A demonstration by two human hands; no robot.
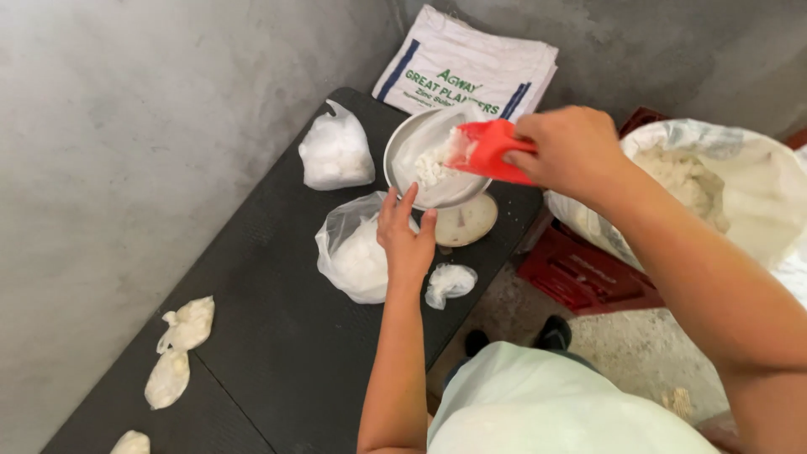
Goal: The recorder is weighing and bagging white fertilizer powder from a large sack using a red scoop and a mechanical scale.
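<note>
My right hand (570, 148) grips a red scoop (487, 150) tilted over a round metal pan (403, 155) that sits on a small scale (466, 223). White powder (430, 168) lies in the pan under the scoop's mouth. My left hand (405, 237) rests with fingers spread at the pan's near rim, above an open clear plastic bag of white powder (353, 252). It holds nothing that I can see.
A tied bag of powder (336, 153) and a small crumpled bag (450, 282) lie on the black table (277, 336). Several small filled packets (187, 324) lie near left. A folded white sack (466, 67) leans against the wall. A large open sack of powder (714, 181) sits right, beside red crates (580, 277).
</note>
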